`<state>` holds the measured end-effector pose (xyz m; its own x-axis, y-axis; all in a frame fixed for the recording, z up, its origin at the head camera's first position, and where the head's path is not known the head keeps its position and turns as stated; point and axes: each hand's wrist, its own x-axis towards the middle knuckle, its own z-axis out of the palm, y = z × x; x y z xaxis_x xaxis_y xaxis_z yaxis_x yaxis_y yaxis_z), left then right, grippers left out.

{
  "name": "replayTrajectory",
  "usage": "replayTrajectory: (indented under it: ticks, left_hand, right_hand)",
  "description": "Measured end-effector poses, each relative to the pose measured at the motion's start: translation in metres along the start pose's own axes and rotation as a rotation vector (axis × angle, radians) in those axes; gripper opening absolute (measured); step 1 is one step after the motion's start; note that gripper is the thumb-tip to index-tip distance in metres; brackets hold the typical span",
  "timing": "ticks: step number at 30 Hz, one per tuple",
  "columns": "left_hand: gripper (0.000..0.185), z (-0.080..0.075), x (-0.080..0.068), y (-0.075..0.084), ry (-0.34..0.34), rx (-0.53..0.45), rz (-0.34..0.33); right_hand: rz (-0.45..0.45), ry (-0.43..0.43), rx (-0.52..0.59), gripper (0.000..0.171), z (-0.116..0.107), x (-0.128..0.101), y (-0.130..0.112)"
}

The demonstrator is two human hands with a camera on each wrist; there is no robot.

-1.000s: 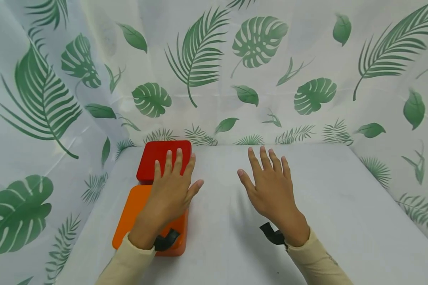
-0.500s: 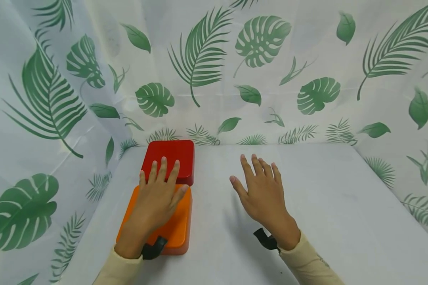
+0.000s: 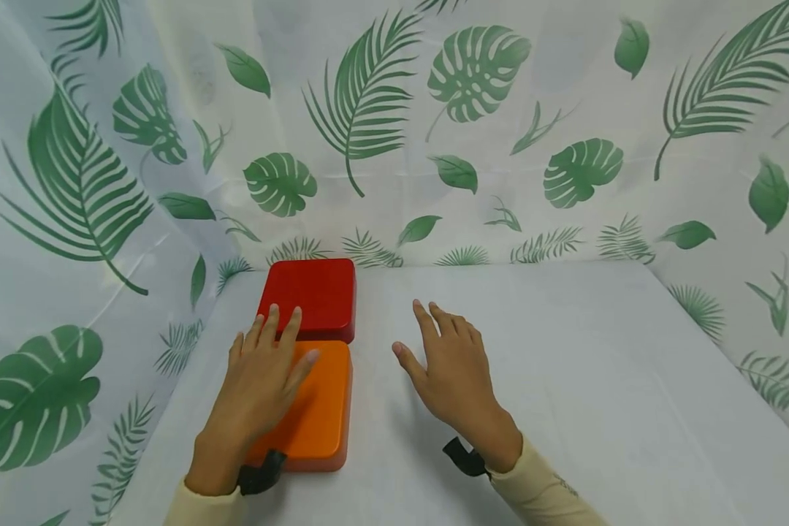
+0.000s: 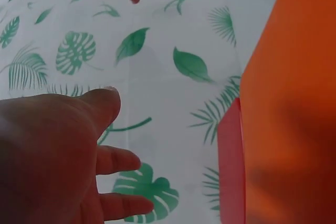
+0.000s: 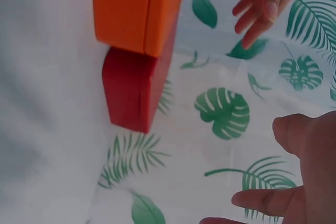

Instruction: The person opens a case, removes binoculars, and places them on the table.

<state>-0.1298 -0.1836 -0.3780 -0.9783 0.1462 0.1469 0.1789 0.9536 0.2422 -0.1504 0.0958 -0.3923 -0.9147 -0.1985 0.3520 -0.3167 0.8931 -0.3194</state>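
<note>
Orange box (image 3: 315,409) lies flat at the table's (image 3: 565,380) left edge, butted against a red box (image 3: 312,296) behind it, the left hand (image 3: 259,383) spread over its lid gripping nothing, the right hand (image 3: 450,372) open, empty, hovering just beside

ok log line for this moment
left hand: open, over orange box | right hand: open, above table | red box: untouched

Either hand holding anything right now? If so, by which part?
Nothing is held. The left hand is flat with straight fingers over the orange box, fingertips near the red box; contact can't be told. The right hand is open over the table.
</note>
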Motion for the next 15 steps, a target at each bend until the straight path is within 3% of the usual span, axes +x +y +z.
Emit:
replayTrajectory:
  ticks: [15]
  left_hand:
    - [0.077,0.002,-0.012,-0.025,0.008,-0.027,-0.051]
  right_hand:
    - [-0.039,0.042,0.037,0.072,0.023,-0.004,-0.021]
